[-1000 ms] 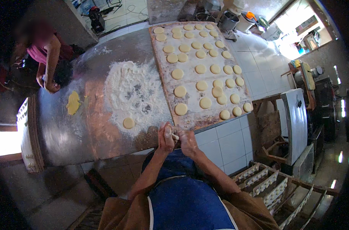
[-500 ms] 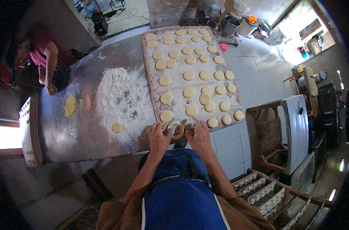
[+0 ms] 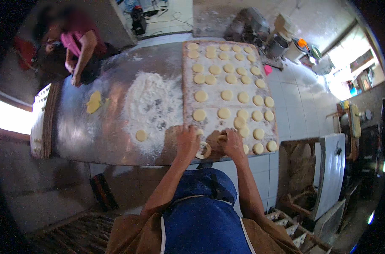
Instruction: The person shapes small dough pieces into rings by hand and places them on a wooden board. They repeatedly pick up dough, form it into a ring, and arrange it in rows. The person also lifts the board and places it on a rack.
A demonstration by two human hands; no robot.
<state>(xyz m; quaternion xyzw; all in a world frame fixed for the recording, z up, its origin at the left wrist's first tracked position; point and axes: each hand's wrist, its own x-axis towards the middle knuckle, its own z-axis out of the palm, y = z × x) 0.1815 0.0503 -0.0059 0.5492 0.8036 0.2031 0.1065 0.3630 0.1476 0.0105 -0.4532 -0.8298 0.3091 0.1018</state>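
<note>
Both my hands are at the near end of a floured board (image 3: 213,101) covered with several flat, pale dough rounds. My left hand (image 3: 188,142) has its fingers closed on the edge of a dough round (image 3: 199,132), which it partly covers. To the right, my right hand (image 3: 234,144) grips another dough round (image 3: 221,137) with bent fingers. A ring-shaped cutter (image 3: 203,150) lies between the hands at the near edge, touched by neither as far as I can see. Left of the board, a lone dough round (image 3: 141,135) rests beside the spread flour (image 3: 148,101).
The metal table (image 3: 103,139) carries a yellow dough lump (image 3: 93,103). A person in a pink top (image 3: 84,42) stands at its far left. Stacked boards (image 3: 46,122) lean at the left end. A white-topped stand (image 3: 328,169) and a wooden rack (image 3: 300,228) are at my right.
My hands have moved from beside the ring cutter onto two dough rounds, one each. The right round has shifted nearer. The whole view has swung, so the scene sits further right.
</note>
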